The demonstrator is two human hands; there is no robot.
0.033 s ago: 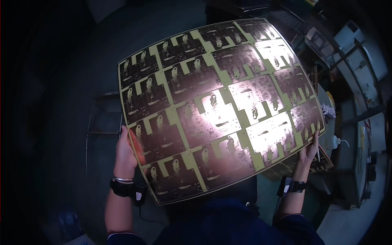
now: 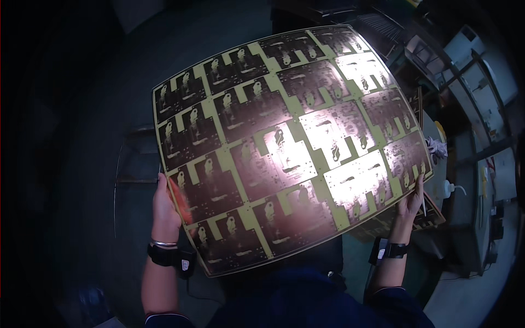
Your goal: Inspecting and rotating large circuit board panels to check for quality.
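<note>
A large printed circuit board panel (image 2: 298, 117), copper-brown with yellow-green gaps between repeated patterns, is held up tilted in front of me. Bright light glares off its middle and right side. My left hand (image 2: 165, 208) grips its left edge near the lower corner, its fingers mostly behind the board. At the lower right corner, my right hand (image 2: 409, 204) is closed on the edge, with its fingertips partly hidden. Beside that hand a thin pale stick-like thing (image 2: 424, 205) shows; whether I hold it cannot be made out.
To the right, below the panel, are more patterned panels (image 2: 428, 214) on a bench. A white squeeze bottle (image 2: 448, 189) with a bent spout and a crumpled pale cloth (image 2: 436, 148) lie near them. A thin metal frame (image 2: 136, 180) stands on the left. Shelving (image 2: 481, 82) fills the far right.
The panel has shifted slightly to the left, with both hands still on its edges. The grip looks the same.
</note>
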